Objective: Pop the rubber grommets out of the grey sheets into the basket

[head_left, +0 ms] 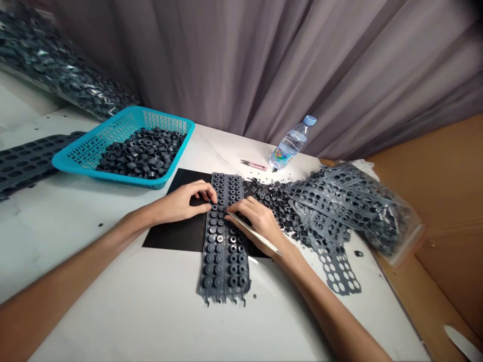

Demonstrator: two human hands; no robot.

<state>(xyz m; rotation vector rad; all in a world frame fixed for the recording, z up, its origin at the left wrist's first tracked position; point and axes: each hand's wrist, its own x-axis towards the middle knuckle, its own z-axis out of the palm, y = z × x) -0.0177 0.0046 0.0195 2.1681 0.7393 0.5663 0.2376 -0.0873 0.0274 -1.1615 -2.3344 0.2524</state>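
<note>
Left hand [185, 201], spread slightly, touches studded sheet [221, 248]; right hand [258, 217] grips pale tool [256, 235]

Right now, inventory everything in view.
Studded rubbery sheet: one, grey, between hands
Rectangular mat: one, black, under sheet
Plastic basket: one, blue, left
Small rings: many, grey, in basket
Plastic bags: two, clear, left and right
Holed sheets: several, grey, left and right
Loose pieces: many, grey, near right hand
Snips: one, pink, beside bottle
Plastic bottle: one, clear, back
Pleated curtain: one, mauve, behind
Smooth panel: one, brown, right
Table: one, white, below
Unclear object: one, white, lower right
Slim tool: one, white, in right hand
Left hand, right hand: two, bare, at sheet
</note>
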